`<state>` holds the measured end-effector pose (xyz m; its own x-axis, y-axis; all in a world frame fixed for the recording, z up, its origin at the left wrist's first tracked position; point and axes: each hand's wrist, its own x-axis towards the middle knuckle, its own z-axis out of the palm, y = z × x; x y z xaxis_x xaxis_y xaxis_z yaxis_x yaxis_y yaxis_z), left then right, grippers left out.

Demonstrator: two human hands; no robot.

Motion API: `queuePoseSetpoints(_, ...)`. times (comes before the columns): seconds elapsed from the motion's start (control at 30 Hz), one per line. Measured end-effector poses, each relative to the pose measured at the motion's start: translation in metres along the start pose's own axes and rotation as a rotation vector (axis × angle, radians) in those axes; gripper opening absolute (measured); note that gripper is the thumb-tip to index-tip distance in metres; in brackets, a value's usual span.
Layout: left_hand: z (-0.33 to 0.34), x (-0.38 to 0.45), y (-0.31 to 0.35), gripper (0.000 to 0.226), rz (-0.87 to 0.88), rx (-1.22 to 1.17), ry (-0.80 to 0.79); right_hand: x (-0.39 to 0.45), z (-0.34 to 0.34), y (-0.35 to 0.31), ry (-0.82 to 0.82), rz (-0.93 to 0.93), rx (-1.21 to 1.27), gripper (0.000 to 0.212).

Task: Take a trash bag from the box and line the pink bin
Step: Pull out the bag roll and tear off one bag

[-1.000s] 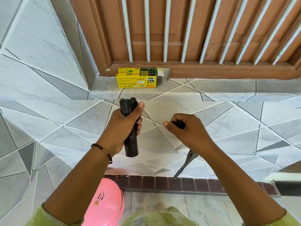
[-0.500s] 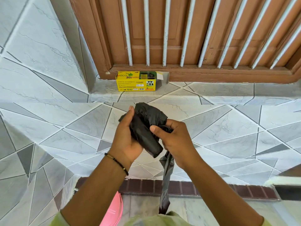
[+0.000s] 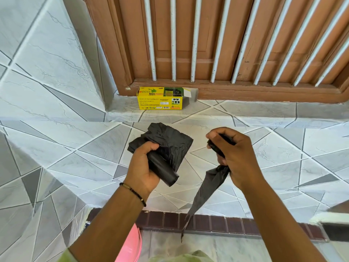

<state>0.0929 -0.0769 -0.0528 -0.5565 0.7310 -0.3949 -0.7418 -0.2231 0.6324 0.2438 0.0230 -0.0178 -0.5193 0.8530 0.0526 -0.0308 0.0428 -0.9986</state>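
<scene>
My left hand (image 3: 144, 166) grips a black roll of trash bags (image 3: 163, 169), with a loose unrolled flap (image 3: 170, 138) sticking up above the fingers. My right hand (image 3: 233, 152) is closed on a separate black trash bag (image 3: 205, 188), which hangs down from the fist in a narrow twisted strip. The two hands are held apart above the tiled ledge. The yellow trash bag box (image 3: 160, 99) lies on the ledge against the wooden frame, its right end flap open. A sliver of the pink bin (image 3: 130, 244) shows at the bottom, beside my left forearm.
A tiled wall (image 3: 47, 53) rises at the left. A brown wooden window frame with white bars (image 3: 217, 44) stands behind the box. A dark brick strip (image 3: 217, 223) edges the ledge below my hands. A grey-white object (image 3: 336, 216) juts in at the right edge.
My hands were together on the roll half a second ago; now they have pulled apart. The right hand holds a bag free of the roll, and a flap of the roll has unrolled upward.
</scene>
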Motion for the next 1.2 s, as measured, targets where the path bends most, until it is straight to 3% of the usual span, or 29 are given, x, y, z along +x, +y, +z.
queuePoseSetpoints(0.07,0.004,-0.001,0.001,0.013,0.006,0.011,-0.026,-0.001,-0.001,-0.001,-0.140,0.106,-0.083,0.014)
queuePoseSetpoints(0.17,0.016,-0.002,-0.001,0.018,0.098,0.004,-0.040,-0.012,0.008,0.005,-0.333,0.228,-0.335,0.038)
queuePoseSetpoints(0.23,0.019,0.002,-0.001,0.031,0.180,-0.017,0.018,-0.023,0.016,0.010,-0.232,0.097,-0.559,0.047)
queuePoseSetpoints(0.3,0.021,0.004,-0.001,0.042,0.188,-0.033,0.078,-0.033,0.025,0.011,-0.116,-0.155,-0.757,0.046)
queuePoseSetpoints(0.4,0.024,0.002,-0.004,0.051,0.109,-0.040,0.062,-0.033,0.036,0.017,-0.185,-0.348,-0.948,0.042)
queuePoseSetpoints(0.47,0.027,-0.002,-0.007,0.054,0.090,-0.046,0.026,-0.026,0.034,0.022,-0.192,-0.367,-0.888,0.039)
queuePoseSetpoints(0.53,0.029,-0.003,-0.008,0.055,0.107,-0.046,-0.027,-0.021,0.031,0.022,-0.189,-0.293,-0.650,0.030)
queuePoseSetpoints(0.63,0.029,-0.007,-0.007,0.045,0.128,-0.020,-0.140,-0.015,0.026,0.013,-0.339,0.046,-0.172,0.021)
queuePoseSetpoints(0.7,0.029,-0.008,-0.007,0.036,0.148,0.010,-0.198,-0.012,0.021,0.010,-0.483,0.238,-0.046,0.015)
queuePoseSetpoints(0.77,0.031,-0.010,-0.007,0.036,0.176,0.034,-0.203,-0.010,0.019,0.008,-0.490,0.330,0.019,0.011)
queuePoseSetpoints(0.83,0.031,-0.006,-0.005,0.049,0.214,0.019,-0.138,-0.010,0.021,0.011,-0.380,0.218,-0.082,0.013)
queuePoseSetpoints(0.93,0.029,0.000,-0.002,0.063,0.208,-0.052,-0.037,-0.018,0.027,0.018,-0.244,-0.063,-0.456,0.031)
queuePoseSetpoints(1.03,0.027,0.003,-0.005,0.053,0.197,-0.061,-0.045,-0.024,0.033,0.024,-0.196,-0.253,-0.710,0.026)
queuePoseSetpoints(1.1,0.025,0.002,-0.004,0.031,0.197,-0.087,-0.125,-0.020,0.032,0.026,-0.161,-0.217,-0.571,0.016)
queuePoseSetpoints(1.2,0.023,-0.001,0.003,0.025,0.159,-0.133,-0.295,-0.006,0.022,0.018,-0.252,0.194,-0.006,0.005)
